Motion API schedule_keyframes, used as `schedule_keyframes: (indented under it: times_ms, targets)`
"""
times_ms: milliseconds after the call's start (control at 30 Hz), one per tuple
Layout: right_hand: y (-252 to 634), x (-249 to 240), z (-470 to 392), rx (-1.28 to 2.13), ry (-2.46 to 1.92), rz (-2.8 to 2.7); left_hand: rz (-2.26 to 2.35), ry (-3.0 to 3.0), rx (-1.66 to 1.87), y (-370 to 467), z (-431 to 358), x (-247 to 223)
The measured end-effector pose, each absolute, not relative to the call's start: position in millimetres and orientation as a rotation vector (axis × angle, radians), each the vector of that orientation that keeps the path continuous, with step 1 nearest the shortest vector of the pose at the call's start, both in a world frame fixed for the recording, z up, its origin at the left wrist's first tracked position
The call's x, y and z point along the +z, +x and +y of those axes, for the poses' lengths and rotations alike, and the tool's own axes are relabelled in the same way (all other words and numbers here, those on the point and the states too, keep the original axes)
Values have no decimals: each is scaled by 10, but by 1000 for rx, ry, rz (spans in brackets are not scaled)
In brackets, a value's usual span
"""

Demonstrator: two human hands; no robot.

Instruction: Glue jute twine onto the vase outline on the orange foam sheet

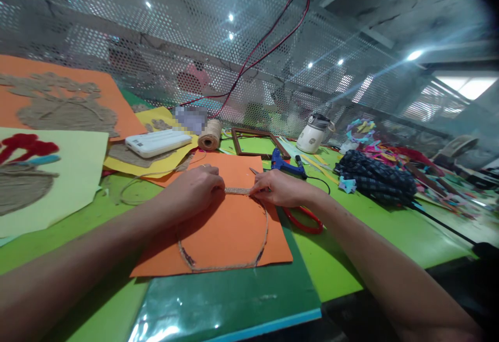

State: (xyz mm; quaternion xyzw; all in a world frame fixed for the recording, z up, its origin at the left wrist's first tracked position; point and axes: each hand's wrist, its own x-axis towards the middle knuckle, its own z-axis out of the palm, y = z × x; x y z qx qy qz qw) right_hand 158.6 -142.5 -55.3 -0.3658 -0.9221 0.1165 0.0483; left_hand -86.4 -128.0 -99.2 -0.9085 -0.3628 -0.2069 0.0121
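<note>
An orange sheet (226, 238) bears a jar-like outline of jute twine (266, 227), with a short band of twine rows (237, 191) across its top. My left hand (197, 188) presses at the band's left end, its fingers closed on the twine. At the right end, my right hand (278, 188) pinches the twine between thumb and fingers. Red-handled scissors (306, 222) lie under my right hand, their metal tip showing beyond the knuckles. Loose twine loops over the table left of my left hand, near a twine spool (209, 135).
A green folder (234, 300) lies under the sheet. Behind are a blue glue gun (286, 164), brown frame (255, 142), white power bank (158, 143) and white bottle (312, 134). Twine pictures (78, 175) lie left; a dark folded umbrella (376, 178) and scraps right.
</note>
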Motion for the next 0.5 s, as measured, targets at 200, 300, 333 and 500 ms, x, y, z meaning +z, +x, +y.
schedule_keyframes:
  times_ms: [200, 300, 333, 500]
  targets:
    - [1586, -529, -1456, 325, -1106, -2782, -1150, -2814, -665, -862, -1274, -1021]
    - [1601, -518, -1459, 393, -1161, -2702, -1172, -2805, -654, -853, -1291, -1007]
    - [1606, -515, -1456, 420, -1183, -2683, -1176, -2805, -642, -848, -1300, -996]
    - [1624, -501, -1447, 446, -1193, -2653, -1257, -2790, -576, -805, -1351, -933]
